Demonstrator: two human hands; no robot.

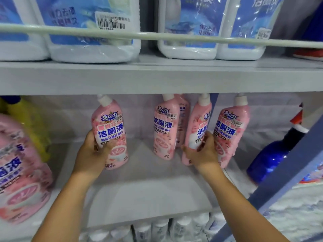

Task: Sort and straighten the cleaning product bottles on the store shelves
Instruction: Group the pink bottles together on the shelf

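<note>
1. Large pink bottle (19, 170), far left of the middle shelf (148, 186), blurred, close to the camera; blue lettering on its label.
2. Yellow bottle (29, 123) with a dark blue top, behind the large pink bottle, at the back left.
3. Left-held pink bottle (110, 130), white cap, blue characters on the label; tilted, its cap leaning left. It stands well apart from the other pink bottles to its right.
4. Left hand (94, 151): fingers and thumb wrapped round the lower body of the left-held pink bottle, gripping it.
5. Middle pink bottle (165, 128), roughly upright on the shelf, no hand on it; a rear pink bottle (183, 119) stands just behind it, mostly hidden.
6. Right-held pink bottle (197, 130), leaning to the right, touching or nearly touching its neighbour on the right; which, cannot be told.
7. Right hand (202, 151): fingers curled round the lower part of the right-held pink bottle, gripping it.
8. Rightmost pink bottle (230, 133), just beside the right hand, label facing forward.
9. Dark blue spray bottle (272, 154) with a red-and-white trigger head, far right of the shelf, tilted.
10. Upper shelf (157, 75): large white jugs (90, 32) with blue labels, behind a white rail (157, 36).
11. Lower shelf, bottom edge of view: row of white bottle tops (157, 227), blurred.
</note>
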